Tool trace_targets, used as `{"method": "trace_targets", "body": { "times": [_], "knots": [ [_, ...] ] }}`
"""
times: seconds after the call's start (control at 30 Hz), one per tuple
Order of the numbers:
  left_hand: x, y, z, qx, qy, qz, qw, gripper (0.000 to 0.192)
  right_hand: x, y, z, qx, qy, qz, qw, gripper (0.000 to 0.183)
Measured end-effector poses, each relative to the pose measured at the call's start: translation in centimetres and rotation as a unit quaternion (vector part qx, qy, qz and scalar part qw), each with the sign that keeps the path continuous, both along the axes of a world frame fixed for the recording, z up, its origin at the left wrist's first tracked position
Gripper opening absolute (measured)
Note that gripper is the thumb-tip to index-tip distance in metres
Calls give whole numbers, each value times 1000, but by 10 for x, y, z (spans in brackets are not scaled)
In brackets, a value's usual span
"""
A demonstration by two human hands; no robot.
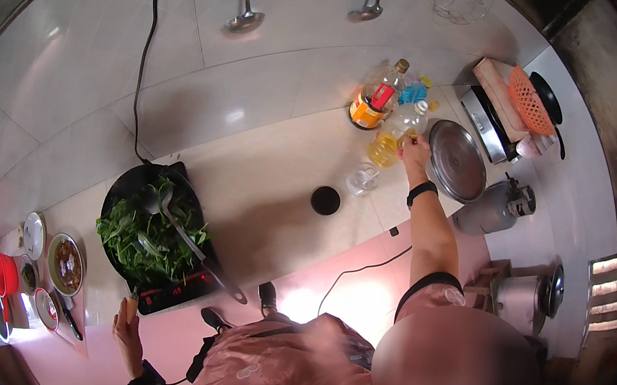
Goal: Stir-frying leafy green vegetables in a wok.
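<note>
My left hand (127, 332) grips the wooden handle of a black wok (116, 190), which sits on an induction cooker (178, 295). Leafy greens (144, 241) fill the wok, and a metal spatula (186, 235) lies across them, its handle out over the near rim. Out at the right, my right hand (414, 151) is at a clear plastic bottle of yellow oil (385, 149); its fingers look closed around the bottle's handle. A glass jar (362, 181) stands close by, and a round black lid (325, 200) lies in front of it.
A bottle of dark sauce (367, 107) stands behind the oil. A large metal lid (457, 161) and a grey gas cylinder (490, 210) are at the right. Bowls of food (66, 264), a red ladle (4, 274) and a knife (72, 325) lie left. Two ladles hang on the wall.
</note>
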State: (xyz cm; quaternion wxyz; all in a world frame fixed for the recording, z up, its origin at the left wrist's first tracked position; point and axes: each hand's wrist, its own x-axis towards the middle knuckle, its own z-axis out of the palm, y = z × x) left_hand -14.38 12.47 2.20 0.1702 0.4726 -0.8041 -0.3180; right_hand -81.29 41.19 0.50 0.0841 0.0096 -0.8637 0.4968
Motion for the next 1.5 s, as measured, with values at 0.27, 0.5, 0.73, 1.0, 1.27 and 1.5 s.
{"method": "trace_targets", "body": {
  "times": [0.27, 0.5, 0.73, 1.0, 1.27, 1.5],
  "knots": [
    [-4, 0, 4, 2, 7, -15, 1000, 44, 4, 28, -7, -86, -176, -60, 979, 29],
    [5, 3, 3, -93, -42, -34, 994, 43, 222, -82, 29, 148, -221, 389, 882, 78],
    [0, 1, 1, -89, -46, -51, 994, 64, 384, -149, 47, 253, -110, 608, 744, 96],
    [10, 1, -12, -101, -52, -55, 992, 62, 415, -175, 59, 281, -345, 526, 725, 79],
    [11, -1, -14, -113, -57, -63, 990, 60, 353, -229, 172, 427, 27, 555, 713, 24],
    [10, -4, -7, -94, -71, -69, 991, 52, 369, -342, 248, 513, -51, 596, 615, 24]
  ]
}}
